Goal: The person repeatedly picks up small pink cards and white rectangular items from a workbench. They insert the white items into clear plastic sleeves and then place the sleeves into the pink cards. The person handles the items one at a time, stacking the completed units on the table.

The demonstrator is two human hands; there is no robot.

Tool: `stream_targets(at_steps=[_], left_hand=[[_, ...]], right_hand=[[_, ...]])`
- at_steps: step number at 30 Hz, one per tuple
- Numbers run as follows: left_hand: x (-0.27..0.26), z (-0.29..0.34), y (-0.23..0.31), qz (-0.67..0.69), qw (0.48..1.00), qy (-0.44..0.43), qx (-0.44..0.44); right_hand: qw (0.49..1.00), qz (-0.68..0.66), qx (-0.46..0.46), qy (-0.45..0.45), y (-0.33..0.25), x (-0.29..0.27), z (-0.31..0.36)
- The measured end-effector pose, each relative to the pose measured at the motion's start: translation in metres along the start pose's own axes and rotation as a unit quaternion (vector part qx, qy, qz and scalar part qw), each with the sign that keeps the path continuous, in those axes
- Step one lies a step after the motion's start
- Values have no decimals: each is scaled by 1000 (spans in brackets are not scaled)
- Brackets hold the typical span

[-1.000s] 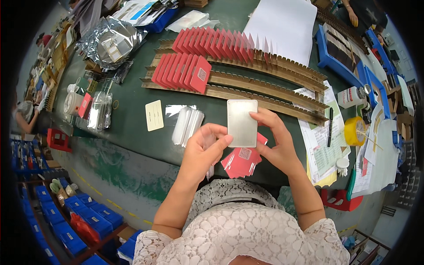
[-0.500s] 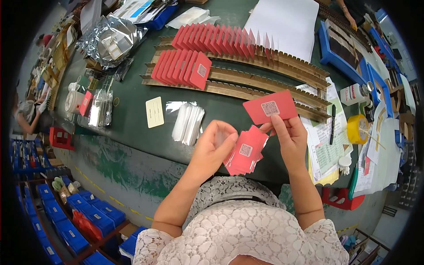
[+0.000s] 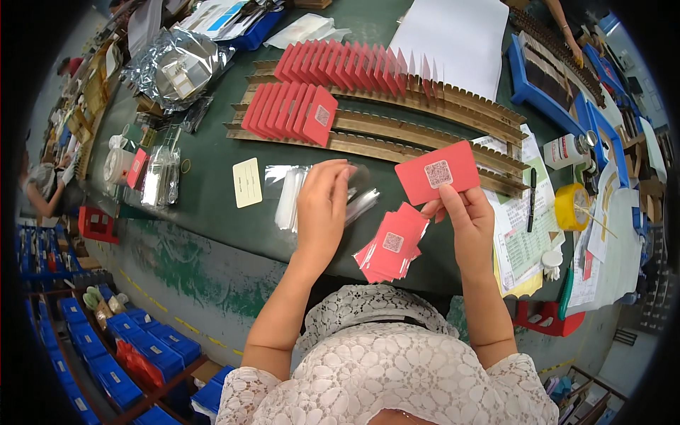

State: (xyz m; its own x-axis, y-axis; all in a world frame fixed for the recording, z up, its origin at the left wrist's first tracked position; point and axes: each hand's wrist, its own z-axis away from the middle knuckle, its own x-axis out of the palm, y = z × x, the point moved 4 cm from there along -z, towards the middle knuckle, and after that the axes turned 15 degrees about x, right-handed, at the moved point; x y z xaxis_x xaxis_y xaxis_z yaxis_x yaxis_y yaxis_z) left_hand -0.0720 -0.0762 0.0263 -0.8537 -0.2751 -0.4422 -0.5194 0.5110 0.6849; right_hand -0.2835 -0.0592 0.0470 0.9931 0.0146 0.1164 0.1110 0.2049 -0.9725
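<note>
My right hand pinches a red card with a square printed code, thumb on its face. Just below it is a fanned stack of red cards, some in clear sleeves, by the table's near edge; a fingertip comes close to its corner. My left hand is over a pile of clear plastic sleeves, fingers closed, with a see-through sleeve at the fingertips. To the left lies a pale yellow card. Beyond my hands, more red cards stand in slotted wooden racks.
Paper sheets, a black pen and yellow tape lie to the right, near a white bottle. Blue trays stand at far right. Clear packets and a silvery bag are left. Another person's arm shows at the top right.
My left hand has moved away from the red card stack, left and farther out to the plastic sleeves. The right hand keeps its red card, barely shifted.
</note>
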Motion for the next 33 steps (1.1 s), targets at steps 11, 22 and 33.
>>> stream_targets(at_steps=[11,22,33], left_hand=[[-11,7,34,375,866,-109,-312],[-6,12,42,461,802,-93,-368],[-3,24,42,424,833,-138,-328]], right_hand=[[997,-51,52,-18,-2,-1,5],[992,-29,101,-76,-5,2,17],[994,-64,64,-66,-10,7,17]])
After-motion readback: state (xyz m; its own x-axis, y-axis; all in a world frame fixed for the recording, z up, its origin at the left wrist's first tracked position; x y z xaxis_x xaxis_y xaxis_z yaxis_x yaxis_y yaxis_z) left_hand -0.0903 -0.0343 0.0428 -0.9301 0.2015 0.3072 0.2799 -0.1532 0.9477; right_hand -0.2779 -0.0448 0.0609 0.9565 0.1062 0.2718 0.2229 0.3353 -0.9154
